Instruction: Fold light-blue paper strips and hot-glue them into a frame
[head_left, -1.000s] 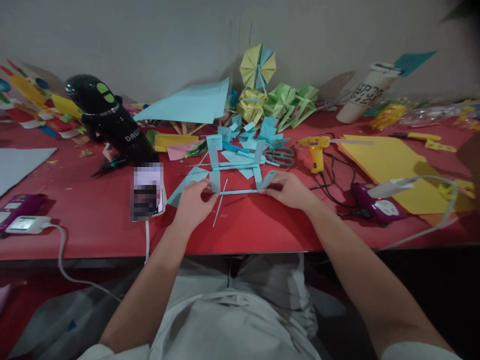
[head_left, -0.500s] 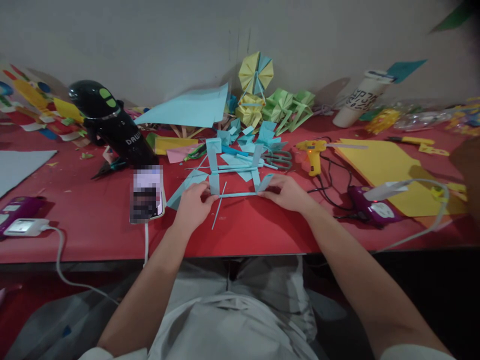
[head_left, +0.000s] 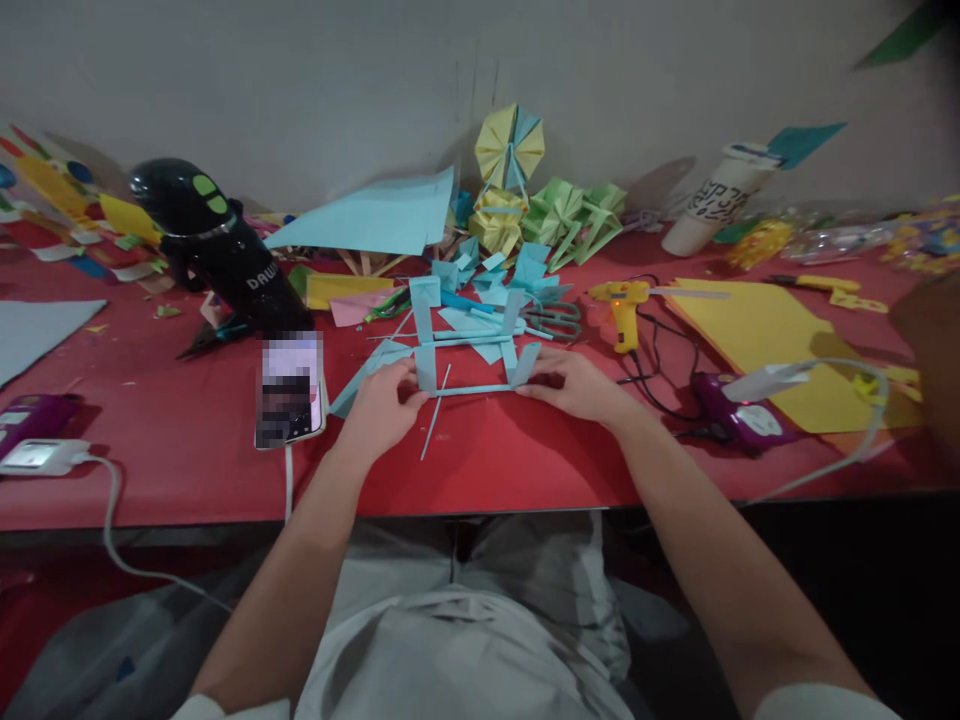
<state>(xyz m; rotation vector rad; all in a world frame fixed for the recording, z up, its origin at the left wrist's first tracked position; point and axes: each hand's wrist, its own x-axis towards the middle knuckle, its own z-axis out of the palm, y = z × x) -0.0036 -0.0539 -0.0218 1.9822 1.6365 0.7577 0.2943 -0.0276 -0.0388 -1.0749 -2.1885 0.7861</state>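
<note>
A light-blue paper frame (head_left: 472, 390) made of strips and thin rolled tubes stands on the red table between my hands. My left hand (head_left: 386, 405) pinches its near left corner, thumb at the end of the front tube. At the opposite near corner my right hand (head_left: 570, 385) holds the paper with thumb and fingers. A thin pale strip (head_left: 435, 415) lies slantwise by the left end of the front tube. Behind the frame are blue paper scraps (head_left: 532, 262) and scissors (head_left: 559, 318). A folded blue sheet (head_left: 367, 378) is beside my left hand.
A phone (head_left: 291, 390) stands left of my left arm, near a black bottle (head_left: 240, 265). On the right are a yellow glue gun (head_left: 624, 308) with its cord, yellow sheets (head_left: 787, 350) and a purple power socket (head_left: 746, 410). Folded-paper models (head_left: 510, 190) stand by the wall.
The right-hand paper flap of the frame stands a little more upright beside my right fingers. Both hands keep their hold on the corners; the whole view has shifted slightly.
</note>
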